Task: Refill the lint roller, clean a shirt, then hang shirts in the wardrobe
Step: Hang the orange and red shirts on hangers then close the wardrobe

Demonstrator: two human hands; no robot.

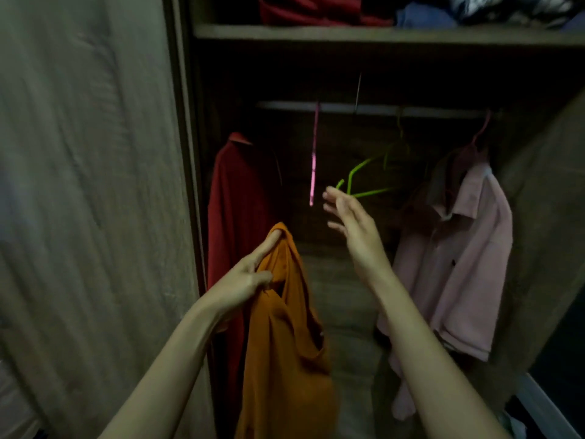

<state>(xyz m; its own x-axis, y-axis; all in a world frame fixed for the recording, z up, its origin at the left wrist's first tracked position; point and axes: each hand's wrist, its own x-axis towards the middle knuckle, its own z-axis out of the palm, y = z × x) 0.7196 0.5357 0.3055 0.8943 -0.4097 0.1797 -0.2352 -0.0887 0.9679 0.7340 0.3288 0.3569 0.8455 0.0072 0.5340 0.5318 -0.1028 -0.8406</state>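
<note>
The left hand's (247,280) forefinger lies stretched up along a fold of the orange shirt (285,359), its tip at the very top of the cloth, while the thumb and the remaining fingers pinch the bunched fabric just below. The shirt hangs straight down from that grip in long loose folds, a deep burnt orange, plain and without any print that can be made out (the light is dim and the lower part is blurred). It is in front of the open wardrobe (186,153), low and left of centre, partly covering a red shirt (237,201) that hangs behind it.

The right hand (351,223) is released, its fingers (332,198) straight and slightly spread, holding nothing. The fingertips are just beside the near end of a green hanger (364,185); whether they touch it cannot be told. This hanger tilts up toward the rail (373,108). Just left of the fingertips a pink hanger (313,166) hangs bare from the same rail, seen edge-on as a thin vertical strip.

Further right a pale pink shirt (459,264) with a collar hangs from the rail. Above the rail runs a wooden shelf (348,34) carrying folded clothes (316,11) in red, blue and a dark pattern.
</note>
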